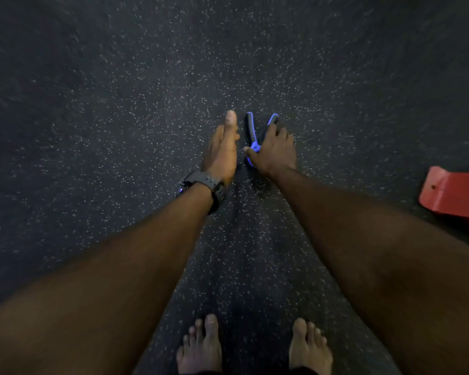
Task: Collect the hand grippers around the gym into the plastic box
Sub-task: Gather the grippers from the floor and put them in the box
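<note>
A blue and black hand gripper (251, 132) lies on the dark speckled gym floor, its two handles spread in a V pointing away from me. My right hand (275, 151) rests over its right handle and hinge, with fingers on the handle and the thumb at the hinge; whether it grips is not clear. My left hand (222, 147) is held flat and edge-on just left of the gripper, fingers straight, holding nothing. A black watch sits on my left wrist. The plastic box is not in view.
A red metal piece (455, 196) lies on the floor at the right edge. My two bare feet (255, 347) stand at the bottom of the view. Dark speckled rubber floor (119, 104) spreads all around.
</note>
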{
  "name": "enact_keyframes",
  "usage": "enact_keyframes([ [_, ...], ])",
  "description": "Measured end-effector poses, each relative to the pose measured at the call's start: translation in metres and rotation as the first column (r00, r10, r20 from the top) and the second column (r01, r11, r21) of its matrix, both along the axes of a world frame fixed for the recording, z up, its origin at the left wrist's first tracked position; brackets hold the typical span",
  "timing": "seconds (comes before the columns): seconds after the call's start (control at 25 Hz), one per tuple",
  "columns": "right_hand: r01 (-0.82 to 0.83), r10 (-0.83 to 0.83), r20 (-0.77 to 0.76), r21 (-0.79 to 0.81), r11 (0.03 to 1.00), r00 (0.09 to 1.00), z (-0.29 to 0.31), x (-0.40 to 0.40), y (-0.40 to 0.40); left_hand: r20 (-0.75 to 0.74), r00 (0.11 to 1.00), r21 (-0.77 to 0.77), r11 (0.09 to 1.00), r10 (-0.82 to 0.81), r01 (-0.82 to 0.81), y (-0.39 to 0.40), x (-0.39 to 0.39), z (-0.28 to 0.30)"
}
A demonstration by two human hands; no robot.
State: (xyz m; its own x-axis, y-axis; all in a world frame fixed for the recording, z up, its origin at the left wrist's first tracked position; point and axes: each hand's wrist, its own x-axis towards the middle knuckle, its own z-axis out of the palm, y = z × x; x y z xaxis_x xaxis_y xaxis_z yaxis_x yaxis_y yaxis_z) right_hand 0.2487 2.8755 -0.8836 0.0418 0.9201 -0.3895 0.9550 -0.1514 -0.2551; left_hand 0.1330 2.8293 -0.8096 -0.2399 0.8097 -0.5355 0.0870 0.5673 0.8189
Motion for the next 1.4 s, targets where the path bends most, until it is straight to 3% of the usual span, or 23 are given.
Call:
enact_keyframes([
  [0.12, 0.044, -0.052, 0.104, 0.082, 0.996, 0.993, -0.026, -0.015, 0.009, -0.008, 1.0, 0.026, 1.0, 0.006, -0.006, 0.014, 0.004, -0.019],
  [0.2, 0.07, -0.08, 0.093, 0.101, 0.992, 0.992, -0.028, -0.012, 0.015, -0.008, 1.0, 0.016, 1.0, -0.009, 0.009, 0.017, 0.006, -0.021],
  [0.36, 0.176, -0.176, -0.027, -0.025, 0.984, 0.984, -0.006, 0.005, 0.0, -0.033, 0.999, 0.012, 1.0, -0.022, 0.022, 0.013, 0.014, 0.007],
  [0.48, 0.329, -0.353, -0.219, -0.141, 0.934, 0.909, 0.044, 0.015, -0.036, -0.027, 0.999, 0.026, 0.999, -0.036, 0.037, -0.006, 0.024, 0.056],
  [0.68, 0.375, -0.497, -0.47, -0.333, 0.865, 0.729, 0.192, 0.03, -0.105, -0.052, 0.998, 0.029, 0.998, -0.045, 0.047, -0.056, 0.043, 0.19],
  [0.88, 0.388, -0.6, -0.614, -0.457, 0.8, 0.514, 0.409, 0.055, -0.198, -0.038, 0.999, 0.108, 0.993, -0.039, 0.043, -0.123, 0.059, 0.397],
  [0.96, 0.433, -0.647, -0.659, -0.49, 0.757, 0.384, 0.489, 0.063, -0.239, -0.031, 0.997, 0.152, 0.986, -0.068, 0.072, -0.154, 0.059, 0.478],
  [1.04, 0.473, -0.643, -0.71, -0.478, 0.74, 0.288, 0.551, 0.071, -0.273, -0.015, 0.997, 0.18, 0.98, -0.082, 0.083, -0.187, 0.057, 0.534],
  [1.16, 0.536, -0.585, -0.785, -0.411, 0.738, 0.203, 0.65, 0.08, -0.345, 0.013, 0.989, 0.267, 0.953, -0.15, 0.141, -0.259, 0.056, 0.614],
  [1.4, 0.677, -0.493, -0.855, -0.267, 0.686, 0.163, 0.831, 0.101, -0.485, 0.058, 0.93, 0.421, 0.853, -0.364, 0.308, -0.412, 0.082, 0.764],
])
